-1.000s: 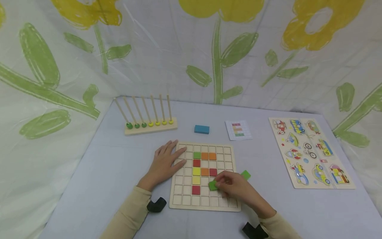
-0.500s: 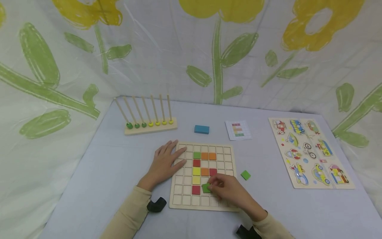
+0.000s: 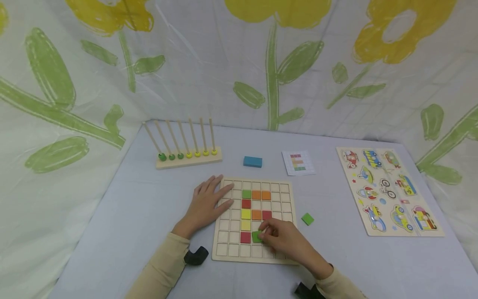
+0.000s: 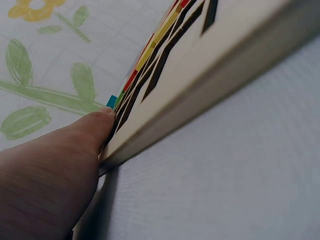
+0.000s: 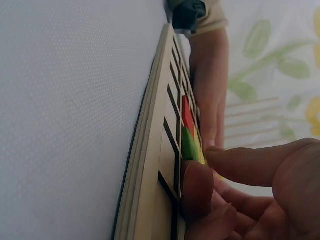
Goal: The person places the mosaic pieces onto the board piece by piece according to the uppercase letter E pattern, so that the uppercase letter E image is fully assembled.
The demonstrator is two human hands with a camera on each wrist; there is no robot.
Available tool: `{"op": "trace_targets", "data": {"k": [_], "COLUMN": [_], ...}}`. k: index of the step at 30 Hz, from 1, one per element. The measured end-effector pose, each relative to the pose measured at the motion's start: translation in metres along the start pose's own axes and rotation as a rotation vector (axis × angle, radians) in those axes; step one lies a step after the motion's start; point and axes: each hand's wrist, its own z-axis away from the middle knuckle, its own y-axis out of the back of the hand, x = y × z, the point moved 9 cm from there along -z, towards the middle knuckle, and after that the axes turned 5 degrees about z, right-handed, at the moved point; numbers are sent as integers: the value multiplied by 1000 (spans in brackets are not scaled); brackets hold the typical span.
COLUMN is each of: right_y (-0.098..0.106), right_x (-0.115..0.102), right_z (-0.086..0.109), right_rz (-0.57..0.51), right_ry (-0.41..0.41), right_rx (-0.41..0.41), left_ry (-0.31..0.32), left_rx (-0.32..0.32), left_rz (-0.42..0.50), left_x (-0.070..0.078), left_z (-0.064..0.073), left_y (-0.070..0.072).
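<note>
A wooden grid board (image 3: pixel 233 250) lies on the white table, several coloured square tiles set in its cells. My left hand (image 3: pixel 204 205) rests with fingers spread over the board's left edge; its thumb reaches the rim in the left wrist view. Between thumb and fingers, my right hand (image 3: pixel 285 238) pinches a green square tile (image 3: pixel 256 236), low over the cell just right of a red tile (image 3: pixel 245 237). The right wrist view shows this green tile tilted beside the red one. Another green tile (image 3: pixel 308 219) lies on the table right of the board.
Behind the board are a blue block (image 3: pixel 252 162) and a pattern card (image 3: pixel 298 162) with coloured squares. A peg counting frame (image 3: pixel 188 161) with green and yellow beads stands back left. At the right lies a vehicle puzzle board (image 3: pixel 388 193).
My right hand has carried the green tile leftward across the board to beside the red tile, uncovering the loose green tile on the table. The left hand has stayed in place.
</note>
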Motion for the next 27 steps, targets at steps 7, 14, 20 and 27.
{"op": "trace_targets", "data": {"k": [7, 14, 20, 27], "right_y": [-2, -2, 1, 33], "right_x": [-3, -8, -9, 6], "right_z": [1, 1, 2, 5], "right_rz": [46, 125, 144, 139], "right_ry": [13, 53, 49, -92], "right_rx": [-4, 28, 45, 115], "left_ry": [-1, -3, -4, -6], "left_rx": [0, -2, 1, 4], "left_rz": [3, -3, -5, -1], "left_x": [0, 1, 0, -1], "left_z": [0, -1, -1, 0], "left_y": [1, 1, 1, -1]}}
